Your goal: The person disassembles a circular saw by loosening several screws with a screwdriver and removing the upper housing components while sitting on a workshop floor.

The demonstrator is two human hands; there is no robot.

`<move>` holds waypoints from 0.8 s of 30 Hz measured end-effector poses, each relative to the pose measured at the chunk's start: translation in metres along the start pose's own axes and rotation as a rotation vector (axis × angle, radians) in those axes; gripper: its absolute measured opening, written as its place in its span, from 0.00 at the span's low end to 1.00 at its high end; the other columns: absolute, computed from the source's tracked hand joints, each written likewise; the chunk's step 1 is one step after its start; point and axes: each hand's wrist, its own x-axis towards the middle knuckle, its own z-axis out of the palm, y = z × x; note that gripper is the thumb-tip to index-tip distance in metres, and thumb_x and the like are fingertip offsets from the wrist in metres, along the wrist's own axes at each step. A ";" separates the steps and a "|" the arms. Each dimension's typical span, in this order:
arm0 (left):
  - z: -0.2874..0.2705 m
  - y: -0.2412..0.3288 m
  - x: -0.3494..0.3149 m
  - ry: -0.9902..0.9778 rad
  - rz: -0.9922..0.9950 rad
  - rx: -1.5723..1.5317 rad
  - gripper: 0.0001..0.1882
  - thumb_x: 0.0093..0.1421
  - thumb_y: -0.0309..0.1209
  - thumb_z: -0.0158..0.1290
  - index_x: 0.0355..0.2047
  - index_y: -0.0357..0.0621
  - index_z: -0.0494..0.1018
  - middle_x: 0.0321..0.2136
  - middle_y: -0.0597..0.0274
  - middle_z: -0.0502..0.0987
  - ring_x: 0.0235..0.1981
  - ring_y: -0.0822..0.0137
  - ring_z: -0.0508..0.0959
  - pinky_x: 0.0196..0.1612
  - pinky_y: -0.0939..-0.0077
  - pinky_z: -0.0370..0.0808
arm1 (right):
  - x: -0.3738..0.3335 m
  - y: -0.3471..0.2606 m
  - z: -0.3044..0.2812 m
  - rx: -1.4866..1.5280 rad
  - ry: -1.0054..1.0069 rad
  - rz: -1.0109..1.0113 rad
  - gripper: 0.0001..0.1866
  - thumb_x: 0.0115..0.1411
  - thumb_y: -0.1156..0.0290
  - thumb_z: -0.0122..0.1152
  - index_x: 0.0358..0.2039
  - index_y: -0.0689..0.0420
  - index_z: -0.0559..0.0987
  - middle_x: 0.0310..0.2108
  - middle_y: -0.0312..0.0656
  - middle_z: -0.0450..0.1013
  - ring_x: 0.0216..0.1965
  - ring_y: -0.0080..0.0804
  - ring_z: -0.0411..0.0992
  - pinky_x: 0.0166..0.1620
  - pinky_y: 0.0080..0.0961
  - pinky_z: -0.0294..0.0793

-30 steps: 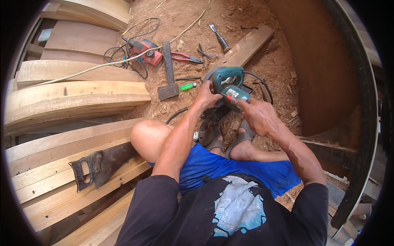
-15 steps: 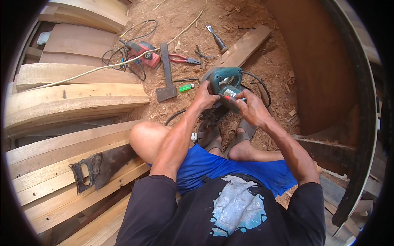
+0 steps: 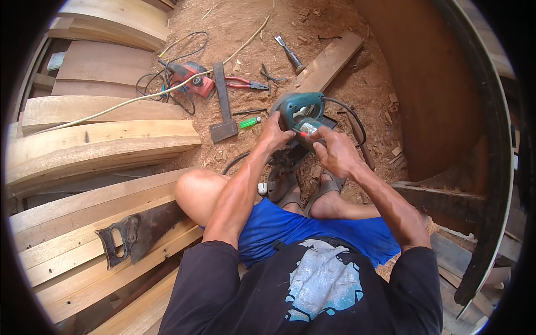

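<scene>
Power saw (image 3: 290,109), green w/ dark base, is just above ctr of frame, betw. the two hands; its loop handle faces the top, & a black cord (image 3: 358,116) curves out from the handle's R end. L hand (image 3: 273,135) is on the saw's L side, fingers bent round the edge of the housing, thumb pointing R, so holding it. R hand (image 3: 337,153) is at the saw's R side, fingers curled & close tog., next to a small red bit (image 3: 303,134); can't tell if they grip that or just touch the saw.

Plank (image 3: 330,60) lies at a slant behind the saw, toward upper R. Chisel (image 3: 289,54) is just L of plank, top ctr. Hammer (image 3: 222,100) lies L of saw, head toward the bottom of frame, w/ green lighter (image 3: 249,122) just R of the head. Red-handled pliers (image 3: 245,84) are R of the hammer handle; red planer (image 3: 192,78) is to its L, upper L of frame, w/ a pale cable (image 3: 134,100) running across it. Floor (image 3: 245,28) is covered in shavings.

Handsaw (image 3: 146,228) lies on stacked boards (image 3: 56,252), lower L. Big brown panel (image 3: 432,95) curves down the R side. Sandals (image 3: 330,188) are below the saw, blue shorts (image 3: 312,226) nearer bottom.
</scene>
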 end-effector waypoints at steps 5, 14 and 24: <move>0.002 0.006 -0.002 0.008 -0.027 0.047 0.31 0.50 0.24 0.75 0.54 0.35 0.75 0.46 0.52 0.85 0.47 0.62 0.84 0.53 0.64 0.81 | 0.000 0.003 0.000 0.118 0.011 0.135 0.16 0.67 0.67 0.63 0.53 0.58 0.83 0.45 0.62 0.82 0.51 0.62 0.80 0.56 0.51 0.78; 0.001 -0.003 0.001 0.046 0.034 0.072 0.29 0.51 0.23 0.74 0.53 0.37 0.75 0.44 0.55 0.85 0.45 0.65 0.84 0.50 0.66 0.81 | 0.003 0.008 0.005 0.212 0.031 0.169 0.16 0.67 0.65 0.62 0.52 0.59 0.83 0.45 0.62 0.83 0.51 0.61 0.81 0.56 0.52 0.77; -0.008 0.009 0.010 -0.016 -0.083 0.041 0.28 0.60 0.30 0.71 0.57 0.37 0.72 0.44 0.56 0.82 0.42 0.66 0.82 0.45 0.67 0.81 | -0.056 0.015 -0.037 0.110 0.163 0.238 0.20 0.72 0.64 0.56 0.62 0.53 0.76 0.46 0.59 0.82 0.49 0.63 0.80 0.54 0.57 0.76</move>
